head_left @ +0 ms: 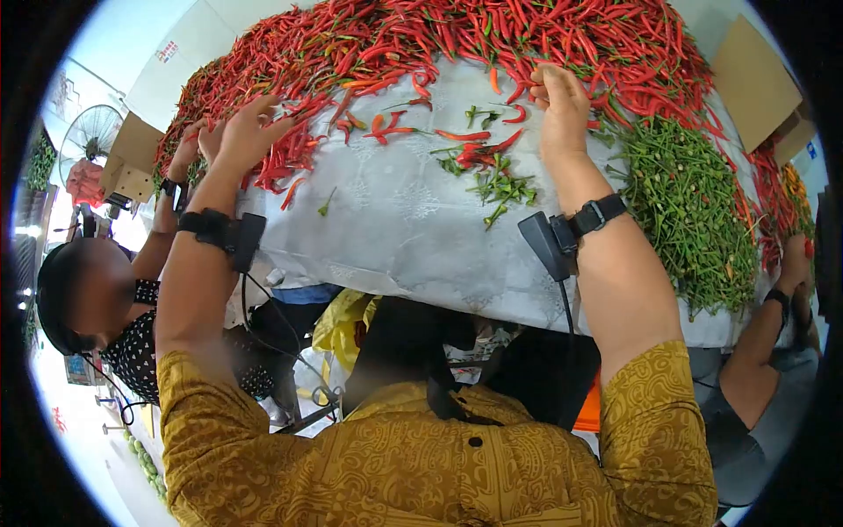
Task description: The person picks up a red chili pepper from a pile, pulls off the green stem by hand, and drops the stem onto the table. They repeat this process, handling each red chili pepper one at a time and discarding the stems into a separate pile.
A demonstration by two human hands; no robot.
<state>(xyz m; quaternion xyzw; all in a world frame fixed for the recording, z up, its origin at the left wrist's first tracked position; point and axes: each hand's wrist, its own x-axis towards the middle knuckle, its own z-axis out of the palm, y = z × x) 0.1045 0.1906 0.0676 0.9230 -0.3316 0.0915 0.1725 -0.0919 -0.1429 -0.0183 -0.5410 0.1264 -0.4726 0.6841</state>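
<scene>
My left hand (246, 133) is at the left edge of a big heap of red chilies (351, 39), just above some loose chilies (290, 158). Its fingers are apart and I see nothing in them. Over the right of the cloth, my right hand (562, 110) is raised with its fingers bent and slightly apart; nothing shows between them. Between the two hands lie a few scattered red chilies (463, 136) and a small cluster of green stems (502, 184). A large pile of green chili stems (689, 211) lies to the right of my right forearm.
A white patterned cloth (378, 211) covers the table. At the left sits a person in a cap (66, 294), one hand near the heap; another person's arm (755, 378) reaches in at the right. Cardboard boxes (753, 83) and a fan (92, 132) stand around.
</scene>
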